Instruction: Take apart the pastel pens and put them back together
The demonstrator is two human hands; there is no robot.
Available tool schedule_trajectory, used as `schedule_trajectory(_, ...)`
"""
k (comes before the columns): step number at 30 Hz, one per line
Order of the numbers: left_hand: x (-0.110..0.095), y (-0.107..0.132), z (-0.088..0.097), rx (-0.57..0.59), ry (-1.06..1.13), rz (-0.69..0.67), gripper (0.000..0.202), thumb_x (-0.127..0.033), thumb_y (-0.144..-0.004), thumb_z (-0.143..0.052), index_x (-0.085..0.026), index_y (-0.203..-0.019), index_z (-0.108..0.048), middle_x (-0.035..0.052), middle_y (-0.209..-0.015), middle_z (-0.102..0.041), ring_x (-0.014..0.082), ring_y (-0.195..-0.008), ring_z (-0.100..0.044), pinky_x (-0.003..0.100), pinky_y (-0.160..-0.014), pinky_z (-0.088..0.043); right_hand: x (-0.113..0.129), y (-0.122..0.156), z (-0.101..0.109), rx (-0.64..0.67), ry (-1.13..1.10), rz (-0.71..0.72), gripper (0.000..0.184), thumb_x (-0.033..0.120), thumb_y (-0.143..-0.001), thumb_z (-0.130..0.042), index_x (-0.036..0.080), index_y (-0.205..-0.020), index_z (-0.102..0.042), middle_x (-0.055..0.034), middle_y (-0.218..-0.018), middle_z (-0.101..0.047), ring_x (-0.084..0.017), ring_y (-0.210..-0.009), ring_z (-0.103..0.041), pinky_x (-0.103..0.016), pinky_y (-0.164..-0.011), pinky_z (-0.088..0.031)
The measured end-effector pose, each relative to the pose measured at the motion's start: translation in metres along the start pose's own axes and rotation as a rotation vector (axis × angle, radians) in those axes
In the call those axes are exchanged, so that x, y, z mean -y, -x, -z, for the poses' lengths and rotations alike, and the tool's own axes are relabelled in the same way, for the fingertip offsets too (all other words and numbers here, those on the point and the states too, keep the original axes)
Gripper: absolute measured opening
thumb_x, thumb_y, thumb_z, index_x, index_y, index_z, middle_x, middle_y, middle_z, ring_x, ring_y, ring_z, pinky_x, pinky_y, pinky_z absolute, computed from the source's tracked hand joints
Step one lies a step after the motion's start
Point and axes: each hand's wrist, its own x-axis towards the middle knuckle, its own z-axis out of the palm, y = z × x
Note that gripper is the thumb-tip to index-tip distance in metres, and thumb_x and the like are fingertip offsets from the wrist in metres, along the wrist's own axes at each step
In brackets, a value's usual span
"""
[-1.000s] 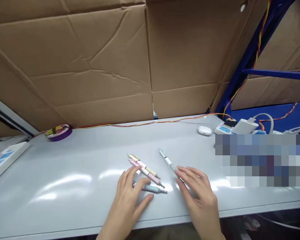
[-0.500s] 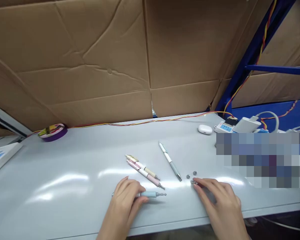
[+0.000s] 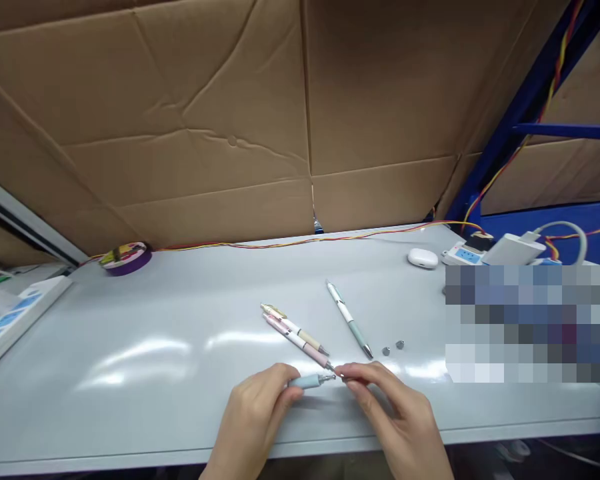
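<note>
Your left hand [image 3: 255, 410] pinches the blue pen [image 3: 305, 382] between its fingers [image 3: 289, 400], over the tabletop [image 3: 180, 407]; your right hand [image 3: 400, 413] pinches a small metal piece [image 3: 344, 379] just beside its slim end. The pen looks light and stiff, best held by the barrel; the piece, probably slippery.

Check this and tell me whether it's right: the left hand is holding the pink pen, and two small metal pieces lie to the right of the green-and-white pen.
Wrong pen: the head view shows the left hand holding the light blue pen. Two small metal pieces do lie to the right of the green-and-white pen.
</note>
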Motion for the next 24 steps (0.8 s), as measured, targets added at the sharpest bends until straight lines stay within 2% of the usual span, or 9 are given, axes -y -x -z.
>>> schedule_trajectory(3, -0.0022, -0.0009, -0.0004, -0.019, -0.014, -0.041, 0.03, -0.035, -0.099, -0.032, -0.021, -0.087, -0.055, -0.0007, -0.069, -0.062, 0.0139, -0.057, -0.06, 0.02, -0.052, -0.045, -0.0008, -0.0031, -0.0007, 0.063, 0.004, 0.11, 0.014, 0.021, -0.089, -0.056, 0.027, -0.092, -0.068, 0.0004, -0.085, -0.071, -0.016, -0.078, -0.066, -0.021, -0.069, -0.052)
schedule_trajectory(6, -0.0042, -0.0012, -0.0006, -0.035, -0.028, -0.073, 0.029, -0.034, -0.1, -0.032, -0.021, -0.09, -0.056, -0.0003, -0.072, -0.064, 0.0133, -0.059, -0.062, 0.02, -0.053, -0.047, -0.002, -0.0054, -0.0009, 0.107, 0.005, 0.163, 0.016, 0.016, -0.089, -0.055, 0.025, -0.094, -0.067, -0.0009, -0.084, -0.071, -0.016, -0.077, -0.066, -0.022, -0.068, -0.052)
schedule_trajectory(13, -0.004, -0.0012, -0.0019, -0.05, -0.031, -0.104, 0.027, -0.034, -0.099, -0.035, -0.021, -0.09, -0.057, -0.0013, -0.072, -0.065, 0.0126, -0.061, -0.063, 0.019, -0.054, -0.047, -0.009, -0.0024, -0.0025, 0.099, -0.061, 0.174, 0.019, 0.014, -0.087, -0.057, 0.025, -0.098, -0.068, -0.0013, -0.082, -0.071, -0.016, -0.075, -0.066, -0.023, -0.066, -0.052)
schedule_trajectory(19, 0.0006, 0.0032, -0.0044, -0.05, -0.11, -0.151, 0.02, -0.033, -0.098, -0.039, -0.021, -0.093, -0.054, -0.001, -0.07, -0.06, 0.014, -0.06, -0.061, 0.022, -0.052, -0.045, -0.009, -0.0012, -0.0025, 0.155, 0.068, 0.121, 0.015, 0.024, -0.092, -0.051, 0.023, -0.094, -0.066, -0.0021, -0.077, -0.067, -0.017, -0.071, -0.062, -0.025, -0.064, -0.049)
schedule_trajectory(21, 0.0014, 0.005, -0.0053, -0.057, -0.126, -0.164, 0.018, -0.032, -0.098, -0.04, -0.021, -0.092, -0.053, -0.0011, -0.069, -0.059, 0.0139, -0.059, -0.06, 0.022, -0.052, -0.044, -0.0087, -0.0025, -0.003, 0.189, 0.144, 0.134, 0.017, 0.028, -0.094, -0.048, 0.022, -0.09, -0.064, -0.0018, -0.075, -0.066, -0.016, -0.069, -0.06, -0.025, -0.062, -0.047)
schedule_trajectory(24, 0.0011, 0.0063, -0.006, -0.049, -0.112, -0.186, 0.016, -0.03, -0.098, -0.041, -0.021, -0.091, -0.052, -0.0015, -0.069, -0.058, 0.0134, -0.058, -0.059, 0.022, -0.052, -0.043, -0.0086, -0.0036, -0.0052, 0.22, 0.293, 0.172, 0.036, 0.032, -0.097, -0.039, 0.02, -0.068, -0.057, -0.0004, -0.061, -0.057, -0.015, -0.058, -0.054, -0.026, -0.054, -0.042)
